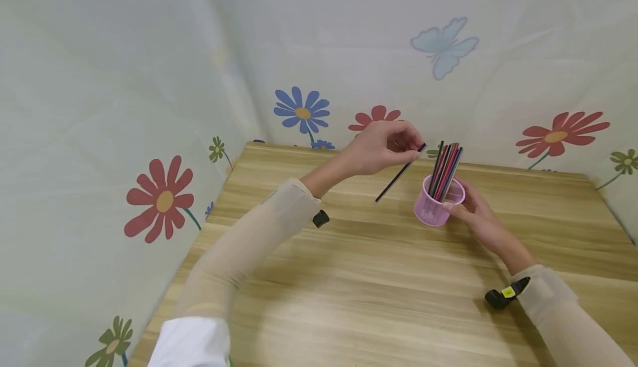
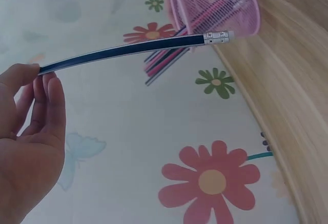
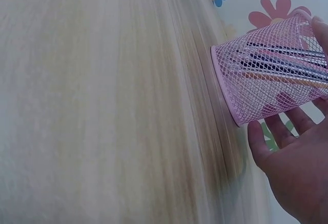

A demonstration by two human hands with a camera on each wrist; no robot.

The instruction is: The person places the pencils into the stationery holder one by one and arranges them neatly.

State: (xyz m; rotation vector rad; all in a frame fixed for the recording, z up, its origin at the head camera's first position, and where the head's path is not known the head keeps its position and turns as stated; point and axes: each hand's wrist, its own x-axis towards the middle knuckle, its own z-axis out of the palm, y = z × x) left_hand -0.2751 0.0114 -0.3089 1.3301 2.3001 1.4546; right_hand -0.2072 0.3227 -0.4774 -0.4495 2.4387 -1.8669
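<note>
Between thumb and fingertips, my left hand [image 1: 380, 148] pinches one end of a dark pencil [image 1: 395, 181]. It slants down to the left in the head view; the left wrist view shows its metal ferrule [image 2: 216, 37] and pale eraser at the free end. To its right is a pink mesh pen holder [image 1: 430, 215] with several pencils [image 1: 442, 170] leaning out of its top, some dark and some red. My right hand [image 1: 479, 220] grips the holder from the right, thumb near the rim and fingers curled behind it. The held pencil is apart from the holder.
A wood-grain table [image 1: 349, 278] extends below both hands. Behind it and at its left side hangs a pale cloth [image 1: 349, 62] printed with flowers and a butterfly. A small black wrist device [image 1: 500, 299] is strapped to the right sleeve, another [image 1: 321, 218] by the left.
</note>
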